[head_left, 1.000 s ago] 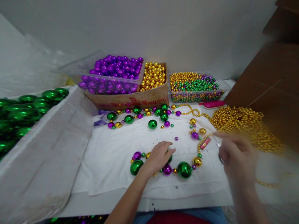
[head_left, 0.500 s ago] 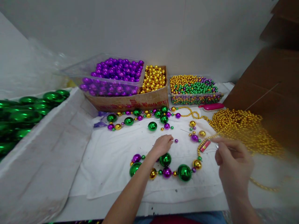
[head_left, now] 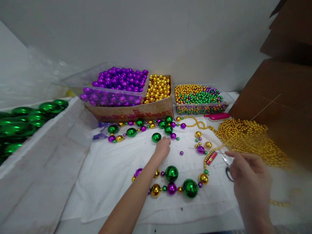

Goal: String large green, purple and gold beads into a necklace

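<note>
Bead strand (head_left: 172,188) of green, purple and gold curves over white cloth (head_left: 102,182) near the front edge of the table (head_left: 195,226). The right hand (head_left: 251,175) pinches a thin needle (head_left: 193,148), with scissors (head_left: 226,160) just beside it. The left hand (head_left: 162,148) has its fingers drawn together beside a loose green bead (head_left: 156,137); whether they grip anything, I cannot tell.

The light is soft and a bit dim, and the wall (head_left: 146,35) looks grey. White spots shine on top of the green balls (head_left: 19,130), which look stretched near the edge. The box (head_left: 273,107) is dark brown, with faint shadow on the wall beside it. The right hand (head_left: 251,178) is a little blurry. The gold pile (head_left: 240,133) looks smeary on its right side.
</note>
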A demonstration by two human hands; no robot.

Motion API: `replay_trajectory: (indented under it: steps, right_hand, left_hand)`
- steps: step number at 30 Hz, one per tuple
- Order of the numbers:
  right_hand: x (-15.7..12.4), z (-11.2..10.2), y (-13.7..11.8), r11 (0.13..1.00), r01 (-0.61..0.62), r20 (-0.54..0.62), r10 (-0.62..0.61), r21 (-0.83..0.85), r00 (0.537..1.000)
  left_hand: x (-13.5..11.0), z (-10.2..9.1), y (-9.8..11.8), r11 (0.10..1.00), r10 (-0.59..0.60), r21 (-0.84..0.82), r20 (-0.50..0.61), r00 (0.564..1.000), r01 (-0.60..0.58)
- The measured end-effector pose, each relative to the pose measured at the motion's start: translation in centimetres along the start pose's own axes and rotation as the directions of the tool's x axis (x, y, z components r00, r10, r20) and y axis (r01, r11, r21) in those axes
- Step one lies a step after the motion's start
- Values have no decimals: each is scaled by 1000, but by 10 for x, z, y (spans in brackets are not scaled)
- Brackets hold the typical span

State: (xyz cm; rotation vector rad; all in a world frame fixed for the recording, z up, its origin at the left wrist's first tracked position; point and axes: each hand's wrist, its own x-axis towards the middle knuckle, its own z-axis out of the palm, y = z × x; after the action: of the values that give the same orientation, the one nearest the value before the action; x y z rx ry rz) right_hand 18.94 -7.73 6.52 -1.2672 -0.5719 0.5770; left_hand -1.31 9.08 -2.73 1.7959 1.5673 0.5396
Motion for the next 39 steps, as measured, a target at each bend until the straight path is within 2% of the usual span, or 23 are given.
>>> replay_trajectory:
  steps: [3, 4, 5, 6, 7, 9, 10, 12, 15, 22, 39]
  right_hand:
    - [-2, -1, 1, 1000, 4, 6, -4, -14, 1000]
    - [-4, 0, 2, 1000, 4, 8, -4, -15, 1000]
    - [-6, 1, 2, 1000, 5, 13, -5, -24, 1000]
    - [-8, 3, 3, 999, 10, 21, -9, -38, 1000]
    - [-11, 4, 3, 998, 18, 37, -16, -57, 999]
    - [-17, 8, 4, 993, 38, 93, -27, -112, 995]
    - [-20, 9, 4, 989, 52, 125, -35, -139, 992]
    - [-27, 11, 3, 980, 92, 171, -61, -179, 983]
    - [-36, 12, 1, 968, 162, 198, -123, -191, 972]
    - [-44, 12, -6, 934, 248, 223, -192, -257, 956]
    - [-43, 8, -11, 954, 170, 217, -116, -248, 969]
  left_hand:
    - [-24, -8, 1, 982, -7, -186, 45, 999, 15]
    - [-34, -11, 2, 949, -9, -313, 76, 997, 33]
    - [-46, -12, 4, 880, -9, -471, 113, 994, 62]
    - [-57, -13, 5, 724, -10, -679, 162, 987, 119]
    - [-67, -13, 6, 525, -7, -831, 210, 978, 182]
    - [-84, -12, 8, 127, -1, -950, 288, 958, 285]
    - [-90, -10, 9, 17, -5, -950, 313, 950, 313]
    - [-98, -6, 10, -95, -22, -936, 341, 940, 338]
    - [-103, -2, 11, -139, -41, -930, 348, 937, 339]
    - [-109, -4, 11, -153, -24, -927, 349, 937, 342]
    - [-117, -6, 11, -127, 42, -933, 334, 942, 337]
